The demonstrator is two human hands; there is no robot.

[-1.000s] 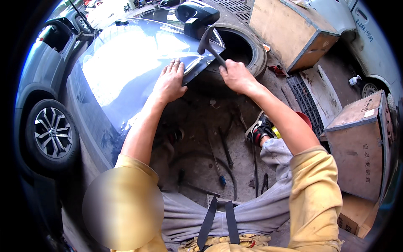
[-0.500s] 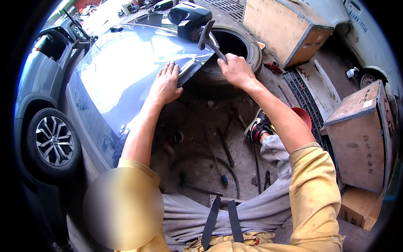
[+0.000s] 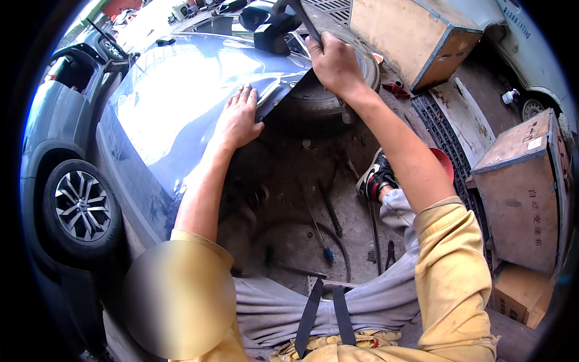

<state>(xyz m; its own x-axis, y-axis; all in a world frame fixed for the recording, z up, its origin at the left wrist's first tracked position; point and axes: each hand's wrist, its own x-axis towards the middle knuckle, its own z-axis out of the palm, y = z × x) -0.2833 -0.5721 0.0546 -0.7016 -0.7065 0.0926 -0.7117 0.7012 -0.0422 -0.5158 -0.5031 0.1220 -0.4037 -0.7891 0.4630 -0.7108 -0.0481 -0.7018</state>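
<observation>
right hand (image 3: 336, 64) holds hammer (image 3: 308, 22) aloft

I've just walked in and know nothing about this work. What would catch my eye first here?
Probably the big, glossy blue car panel left of centre, glaring with reflected light, with the person's left hand spread flat near its edge. Next, the hammer at top centre, gripped in the raised right hand. The spoked car wheel at far left and the wooden crate at far right also stand out.
</observation>
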